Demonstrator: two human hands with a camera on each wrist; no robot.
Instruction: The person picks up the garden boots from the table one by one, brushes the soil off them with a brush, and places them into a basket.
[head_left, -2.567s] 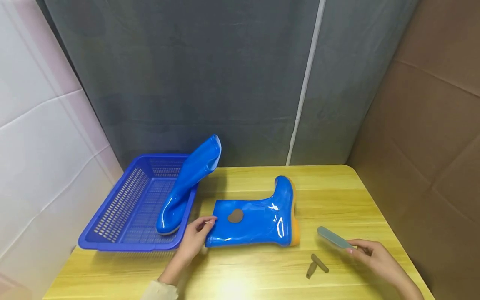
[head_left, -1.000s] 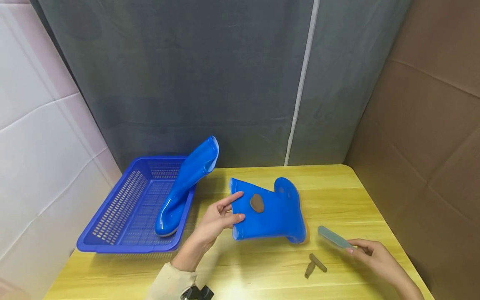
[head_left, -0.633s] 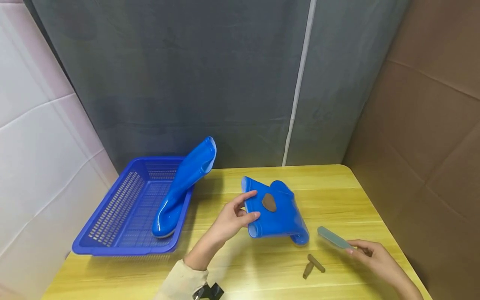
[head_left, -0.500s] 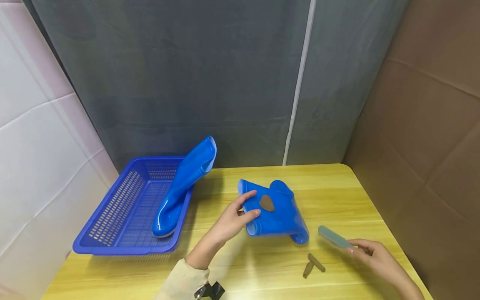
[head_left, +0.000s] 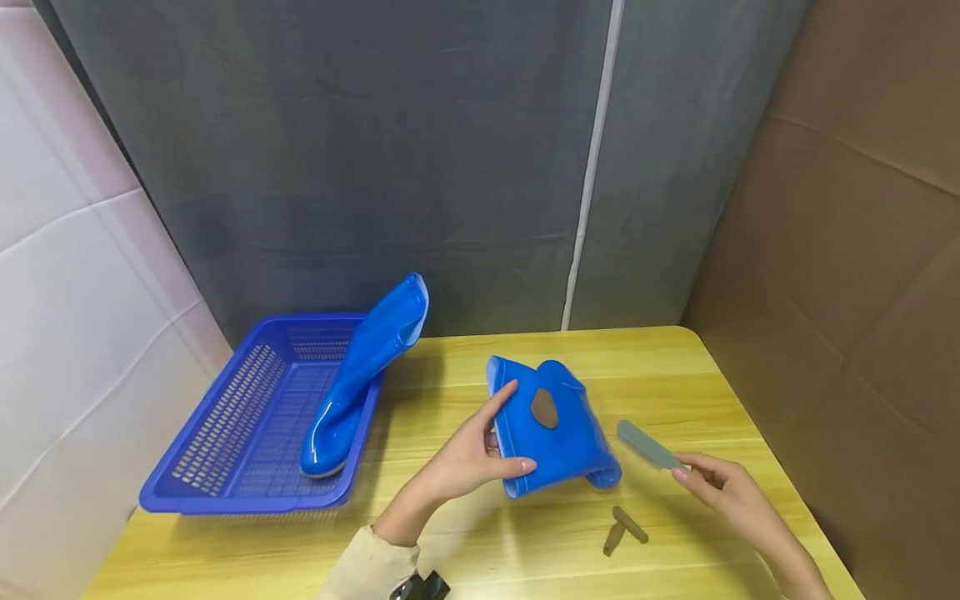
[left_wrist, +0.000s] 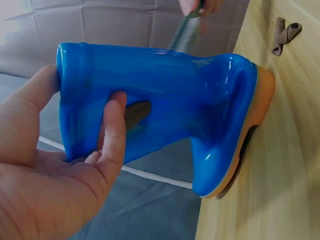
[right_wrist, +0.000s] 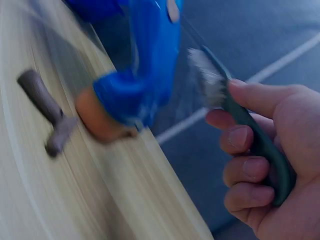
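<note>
My left hand (head_left: 465, 458) grips the top of a blue rain boot (head_left: 573, 442), fingers and thumb spread about its shaft. The shaft is raised and tilted, its opening towards my left hand. In the left wrist view, the boot's orange sole (left_wrist: 262, 95) is down at the tabletop. A brown patch (head_left: 544, 408) marks the shaft, partly covered by a finger in the left wrist view. To the right of the boot, my right hand (head_left: 723, 487) holds a grey-green scrub brush (head_left: 647, 444) by its handle. White bristles (right_wrist: 207, 75) face the boot in the right wrist view, apart from it.
A blue perforated basket (head_left: 247, 505) stands at the left of the wooden table (head_left: 450, 554). Another blue boot (head_left: 352, 383) leans in it, shaft over the rim. Two small brown rolls (head_left: 630, 525) lie crossed near the front. Cloth walls close in the back and sides.
The boot was lying on its side; my left hand has raised its shaft and shifted it right. Just now my right hand has brought the brush left and farther back, closer to the boot.
</note>
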